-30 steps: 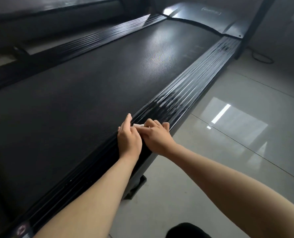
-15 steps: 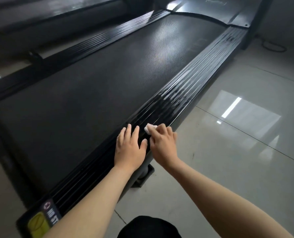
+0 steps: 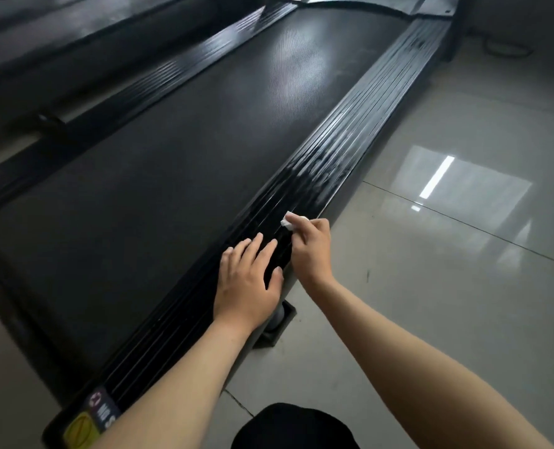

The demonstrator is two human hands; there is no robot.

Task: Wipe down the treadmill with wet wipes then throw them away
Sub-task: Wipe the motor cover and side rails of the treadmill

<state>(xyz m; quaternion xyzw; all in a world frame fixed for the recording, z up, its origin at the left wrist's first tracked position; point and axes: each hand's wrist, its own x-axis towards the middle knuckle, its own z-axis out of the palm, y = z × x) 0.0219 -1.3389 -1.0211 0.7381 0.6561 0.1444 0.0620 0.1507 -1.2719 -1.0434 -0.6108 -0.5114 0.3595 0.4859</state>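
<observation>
The left hand (image 3: 248, 283) lies flat on the treadmill's ribbed right side rail (image 3: 350, 150), fingers straight and slightly spread, holding nothing. At about 1 o'clock from it, just beside its fingertips, the right hand (image 3: 311, 251) curls its fingers round a small bunched white wet wipe (image 3: 289, 221), pressing it to the rail's outer ribs. The wipe pokes out at 11 o'clock from the right knuckles. The dark belt (image 3: 172, 173) runs at 9 o'clock of both hands; glossy floor tiles (image 3: 447, 286) lie at 3 o'clock.
</observation>
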